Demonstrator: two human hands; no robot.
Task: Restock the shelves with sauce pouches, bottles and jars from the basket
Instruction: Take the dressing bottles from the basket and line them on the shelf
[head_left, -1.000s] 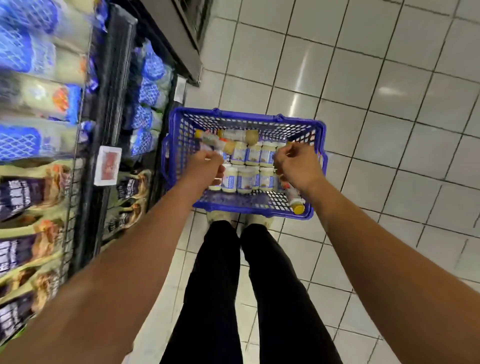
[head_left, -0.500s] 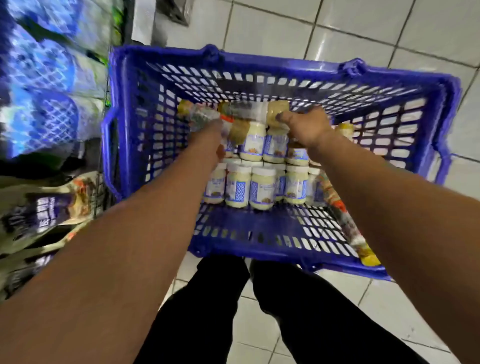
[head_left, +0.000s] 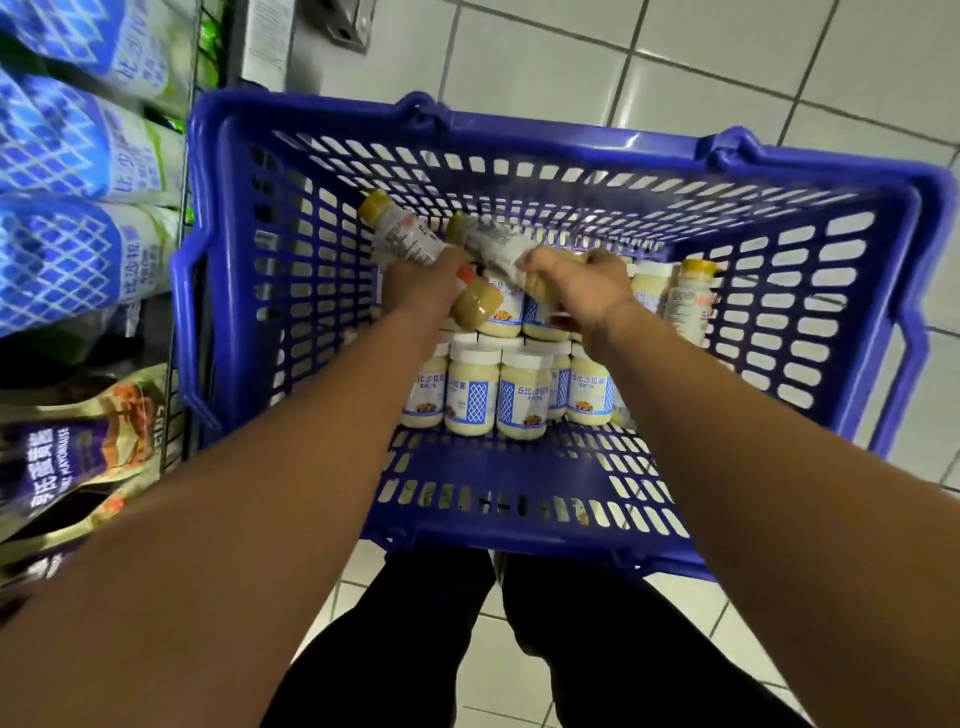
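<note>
A blue plastic basket (head_left: 524, 124) stands on the tiled floor in front of my legs. Inside it are several white-lidded jars (head_left: 467, 395) of pale sauce with blue labels, packed upright. My left hand (head_left: 423, 283) grips a tan-capped sauce bottle (head_left: 402, 231) that points up and to the left. My right hand (head_left: 582, 283) grips a second tan-capped bottle (head_left: 491, 244), tilted across the jars. Another bottle (head_left: 688, 299) stands at the basket's right side. Both hands are deep in the basket, above the jars.
A shelf unit runs along the left. It holds blue-and-white sauce pouches (head_left: 78, 140) above and dark purple-and-gold pouches (head_left: 67, 457) below. The basket's left handle (head_left: 184, 332) sits close to the shelf edge. White floor tiles (head_left: 675, 67) spread out behind and to the right.
The view has come closer to the basket. Both hands have closed round bottles and tilted them up off the jars.
</note>
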